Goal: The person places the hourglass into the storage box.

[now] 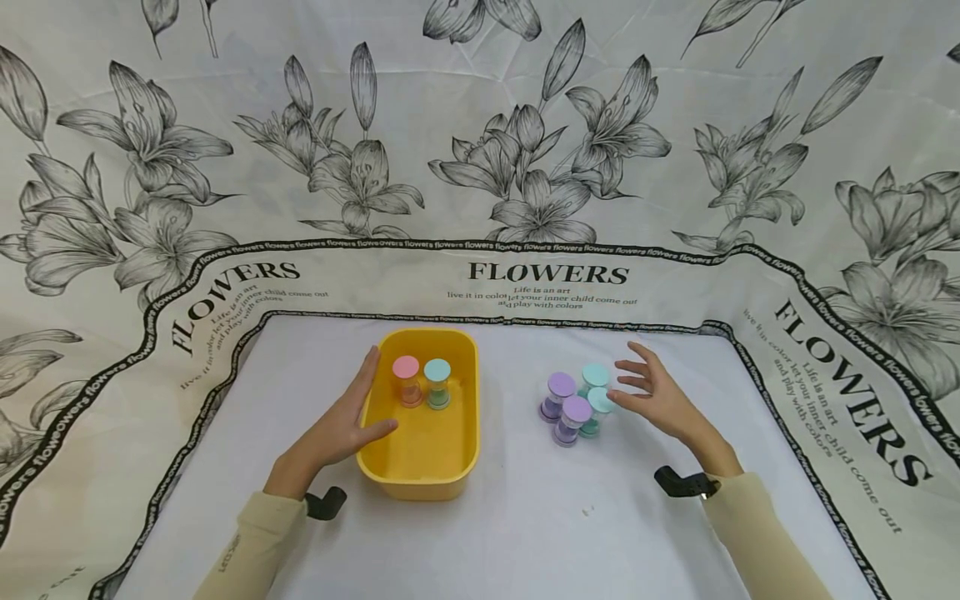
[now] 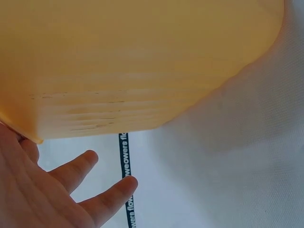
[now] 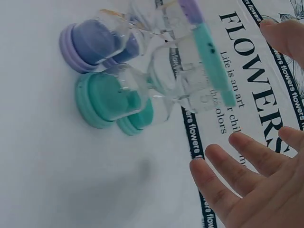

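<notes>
My left hand (image 1: 341, 421) lies along the left rim of a yellow plastic bin (image 1: 420, 490), thumb reaching over the inside. In the left wrist view, two of its fingers (image 2: 110, 199) stretch out spread beside the bin's outer wall. Inside the bin stand a pink sand timer (image 1: 407, 382) and a teal sand timer (image 1: 438, 383). My right hand (image 1: 656, 398), fingers loosely extended and holding nothing, hovers just right of a cluster on the table. That cluster has two purple sand timers (image 1: 575, 419) on the left and two teal sand timers (image 3: 107, 99) on the right, all upright.
A white cloth covers the table (image 1: 525, 533). Behind and at both sides hangs a floral curtain (image 1: 547, 208) with black lettering and dark border strips. Each wrist carries a black camera mount (image 1: 686, 483). White table surface separates the bin from the cluster.
</notes>
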`<state>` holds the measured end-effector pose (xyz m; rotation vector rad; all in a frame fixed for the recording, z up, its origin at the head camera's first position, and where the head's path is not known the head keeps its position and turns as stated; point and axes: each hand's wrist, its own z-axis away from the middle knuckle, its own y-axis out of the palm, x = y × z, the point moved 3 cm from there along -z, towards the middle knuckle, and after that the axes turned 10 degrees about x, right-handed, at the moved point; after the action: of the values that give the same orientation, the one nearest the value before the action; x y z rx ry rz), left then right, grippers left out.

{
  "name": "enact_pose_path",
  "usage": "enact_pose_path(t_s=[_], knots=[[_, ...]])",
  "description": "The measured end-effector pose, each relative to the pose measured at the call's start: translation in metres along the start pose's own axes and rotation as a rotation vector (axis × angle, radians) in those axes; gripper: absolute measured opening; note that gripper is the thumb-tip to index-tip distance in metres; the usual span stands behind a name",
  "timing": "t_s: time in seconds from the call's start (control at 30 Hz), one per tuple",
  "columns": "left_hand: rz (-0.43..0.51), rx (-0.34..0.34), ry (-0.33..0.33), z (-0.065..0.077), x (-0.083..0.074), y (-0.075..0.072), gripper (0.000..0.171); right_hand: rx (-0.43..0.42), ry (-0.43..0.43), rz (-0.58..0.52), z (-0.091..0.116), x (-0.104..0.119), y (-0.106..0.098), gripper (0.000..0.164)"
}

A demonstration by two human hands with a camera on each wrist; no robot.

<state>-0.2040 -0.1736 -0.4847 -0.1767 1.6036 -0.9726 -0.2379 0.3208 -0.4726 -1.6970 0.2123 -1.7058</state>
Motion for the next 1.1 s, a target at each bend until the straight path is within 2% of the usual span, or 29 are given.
enact_pose_path(t_s=[0.27, 0.47, 0.7, 1.1], knots=[[0.0, 0.006, 0.011, 0.0, 0.001, -0.001, 0.112, -0.072, 0.019, -0.007, 0.018, -0.021, 0.025, 0.094], [0.002, 0.006, 0.002, 0.001, 0.0, -0.001, 0.112, -0.106, 0.009, -0.015, 0.021, -0.028, 0.037, 0.076], [-0.013, 0.008, 0.001, 0.001, 0.001, -0.001, 0.112, -0.118, -0.002, 0.041, 0.018, -0.026, 0.04, 0.057], [-0.019, 0.011, 0.003, 0.0, 0.0, 0.0, 0.112, -0.115, 0.017, 0.021, 0.018, -0.018, 0.038, 0.055]])
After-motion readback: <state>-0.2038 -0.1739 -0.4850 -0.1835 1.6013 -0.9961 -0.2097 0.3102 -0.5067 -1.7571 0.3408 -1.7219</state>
